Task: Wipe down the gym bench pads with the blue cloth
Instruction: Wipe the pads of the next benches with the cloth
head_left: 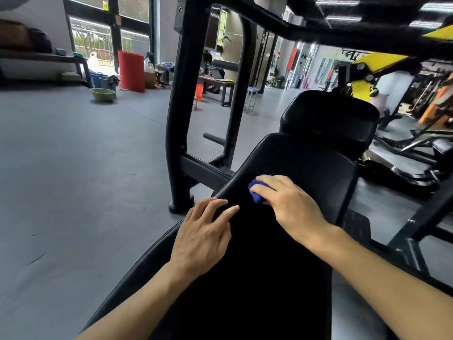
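Both hands on bench pad (301, 163): right hand (286, 202) clutches blue cloth (257, 191), left hand (206, 231) flat.

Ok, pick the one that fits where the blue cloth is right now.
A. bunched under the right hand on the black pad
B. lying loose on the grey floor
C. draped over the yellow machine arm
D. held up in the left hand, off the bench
A: the blue cloth pokes out from under the right hand, pressed on the long black pad; the left hand rests flat and empty.
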Demonstrator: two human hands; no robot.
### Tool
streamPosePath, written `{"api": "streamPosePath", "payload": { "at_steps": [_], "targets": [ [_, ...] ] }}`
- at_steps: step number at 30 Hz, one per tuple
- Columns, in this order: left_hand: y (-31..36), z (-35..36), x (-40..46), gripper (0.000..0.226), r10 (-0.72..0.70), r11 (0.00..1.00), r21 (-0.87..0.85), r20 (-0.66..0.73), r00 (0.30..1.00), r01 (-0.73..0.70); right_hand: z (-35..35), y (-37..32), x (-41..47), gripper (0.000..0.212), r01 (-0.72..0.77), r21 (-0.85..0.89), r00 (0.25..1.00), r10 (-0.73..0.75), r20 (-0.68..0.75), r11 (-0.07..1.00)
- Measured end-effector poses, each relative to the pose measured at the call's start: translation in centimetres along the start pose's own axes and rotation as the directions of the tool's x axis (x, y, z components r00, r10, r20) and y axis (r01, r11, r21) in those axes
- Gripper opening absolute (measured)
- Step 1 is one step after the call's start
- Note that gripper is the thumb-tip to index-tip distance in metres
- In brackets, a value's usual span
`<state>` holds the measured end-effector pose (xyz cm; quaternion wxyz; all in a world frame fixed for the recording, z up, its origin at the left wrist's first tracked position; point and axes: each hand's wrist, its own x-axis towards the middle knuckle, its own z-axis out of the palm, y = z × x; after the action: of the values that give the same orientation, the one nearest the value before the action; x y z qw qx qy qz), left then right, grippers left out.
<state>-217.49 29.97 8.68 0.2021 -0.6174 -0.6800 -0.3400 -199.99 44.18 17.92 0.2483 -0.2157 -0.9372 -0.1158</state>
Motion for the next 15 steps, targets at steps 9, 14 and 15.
{"api": "streamPosePath", "payload": {
  "at_steps": [9,14,15],
  "targets": [
    [0.2,-0.3,0.0,0.04,-0.044,0.998,-0.037,0.012,0.999,0.044,2.6,-1.6,7.0,0.025,-0.046,-0.014,0.997,0.047,0.053,0.999],
    [-1.4,-0.9,-1.8,0.035,-0.173,0.968,-0.178,0.034,0.984,0.176,2.4,-0.7,10.0,0.015,-0.184,-0.009,0.982,0.185,0.041,0.983],
    [-1.8,-1.2,-2.8,0.035,-0.198,0.965,-0.168,0.022,0.98,0.199,2.5,-1.3,9.7,0.015,-0.186,0.015,0.982,0.185,0.038,0.982]
  ]
}}
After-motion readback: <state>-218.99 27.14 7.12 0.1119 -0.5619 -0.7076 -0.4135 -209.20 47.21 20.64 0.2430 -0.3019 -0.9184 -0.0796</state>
